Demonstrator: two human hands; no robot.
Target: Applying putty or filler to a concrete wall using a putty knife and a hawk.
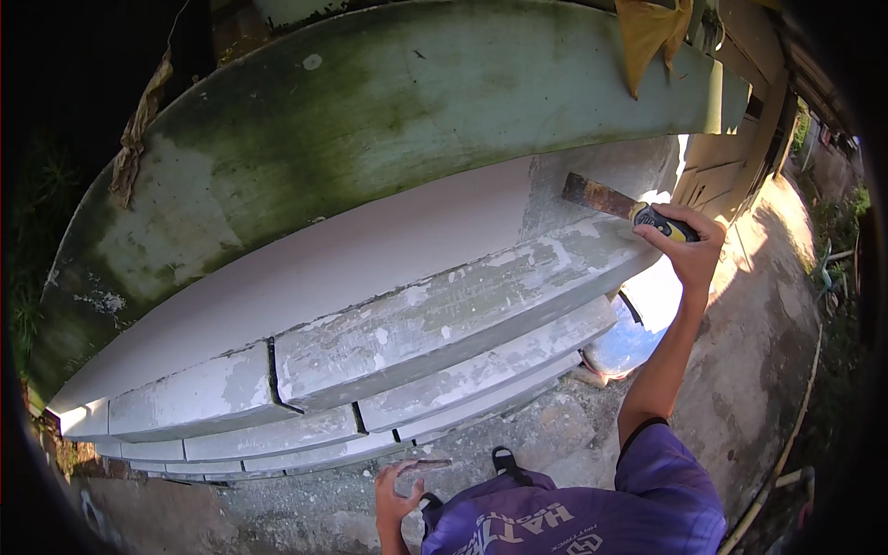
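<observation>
My right hand [689, 248] grips a rusty putty knife [597, 192] with a black and yellow handle, its blade angled left across a grey patch [546, 185] of the pale curved wall [388, 231]. Just below it runs the top tier [472, 296] of stepped, curved grey slabs with flaking white paint and dark joints. My left hand [396, 495], low at the middle near my body, holds a thin flat piece [425, 465] whose kind I cannot make out.
A mossy green curved overhang [370, 120] spans the top, with dry yellow leaves [647, 37]. A blue-and-white rounded object [620, 342] sits beside the lower tiers. Concrete ground [740, 370] stretches right toward a long pole [791, 435], pipes and plants.
</observation>
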